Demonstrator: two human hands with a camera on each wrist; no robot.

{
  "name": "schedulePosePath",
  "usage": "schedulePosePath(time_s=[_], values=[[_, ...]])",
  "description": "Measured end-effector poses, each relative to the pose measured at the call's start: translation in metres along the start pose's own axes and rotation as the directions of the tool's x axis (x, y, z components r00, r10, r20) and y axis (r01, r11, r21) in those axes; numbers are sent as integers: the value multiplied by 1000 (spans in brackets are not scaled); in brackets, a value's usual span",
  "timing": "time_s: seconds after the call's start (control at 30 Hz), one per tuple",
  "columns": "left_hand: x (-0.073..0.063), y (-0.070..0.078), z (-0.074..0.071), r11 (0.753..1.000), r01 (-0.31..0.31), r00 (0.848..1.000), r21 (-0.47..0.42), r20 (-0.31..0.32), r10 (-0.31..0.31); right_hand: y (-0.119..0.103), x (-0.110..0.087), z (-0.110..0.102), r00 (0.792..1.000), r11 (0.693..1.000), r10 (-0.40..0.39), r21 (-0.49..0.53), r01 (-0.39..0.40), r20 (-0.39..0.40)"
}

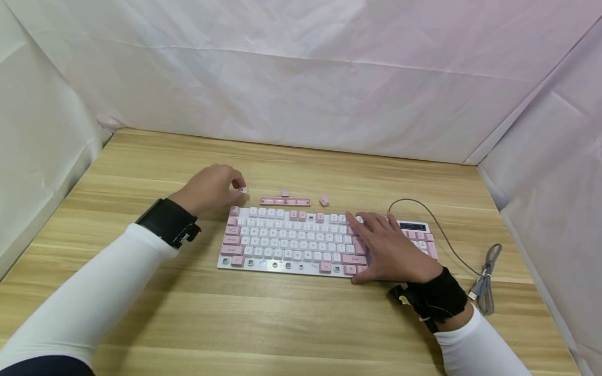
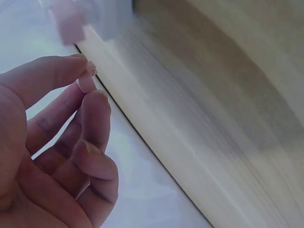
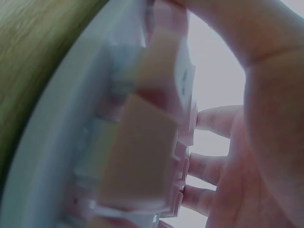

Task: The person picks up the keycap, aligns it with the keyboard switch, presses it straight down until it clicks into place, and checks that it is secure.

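Observation:
A white keyboard with pink and white keys [image 1: 301, 236] lies on the wooden table, several bare switch spots showing along its front row. Just behind its left corner, my left hand [image 1: 211, 187] pinches a small pink keycap [image 2: 86, 82] between thumb and forefinger; the other fingers are bent. My right hand [image 1: 392, 253] rests spread over the keyboard's right part, thumb by the front edge and fingertips touching keys. It hides some of the keys there. Behind the keyboard lie a long pink spacebar keycap [image 1: 285, 201], turned underside up, and two small pink keycaps [image 1: 324, 201].
A grey cable [image 1: 442, 232] runs from the keyboard's back to a tied bundle [image 1: 489, 282] with a USB plug on the right. White cloth [image 1: 291, 89] stands behind the table [image 1: 263, 324] and along both sides.

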State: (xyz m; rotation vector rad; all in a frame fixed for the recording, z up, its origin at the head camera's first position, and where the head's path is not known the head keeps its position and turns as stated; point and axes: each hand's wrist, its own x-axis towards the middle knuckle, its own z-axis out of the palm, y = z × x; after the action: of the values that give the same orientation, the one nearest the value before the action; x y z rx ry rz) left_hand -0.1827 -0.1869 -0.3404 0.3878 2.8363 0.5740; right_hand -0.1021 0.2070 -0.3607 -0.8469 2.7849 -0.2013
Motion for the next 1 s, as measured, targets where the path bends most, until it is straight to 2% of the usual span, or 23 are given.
schedulePosePath(time_s=[0.2,0.37,0.5,0.6,0.73,0.9,1.0], values=[[-23,8,1,998,-60,998,37,-15,61,0,-1,2,1000,1000,-2,11,2,6],[-45,19,5,987,-147,988,65,-46,150,1,-1,3,1000,1000,-8,-12,8,-7],[-63,31,11,969,-228,971,94,-57,234,2,-2,2,1000,1000,-11,-19,11,-10],[-76,40,17,947,-289,952,141,-64,300,2,-2,3,1000,1000,-10,-21,10,-10],[-89,48,26,921,-345,930,183,-65,361,2,-1,2,1000,1000,-9,-24,9,-8],[-98,54,36,906,-371,922,202,-37,386,2,-2,2,1000,1000,-8,-28,8,-7],[-100,56,39,908,-362,927,213,-18,374,2,-2,1,1000,1000,-7,-21,7,-4]])
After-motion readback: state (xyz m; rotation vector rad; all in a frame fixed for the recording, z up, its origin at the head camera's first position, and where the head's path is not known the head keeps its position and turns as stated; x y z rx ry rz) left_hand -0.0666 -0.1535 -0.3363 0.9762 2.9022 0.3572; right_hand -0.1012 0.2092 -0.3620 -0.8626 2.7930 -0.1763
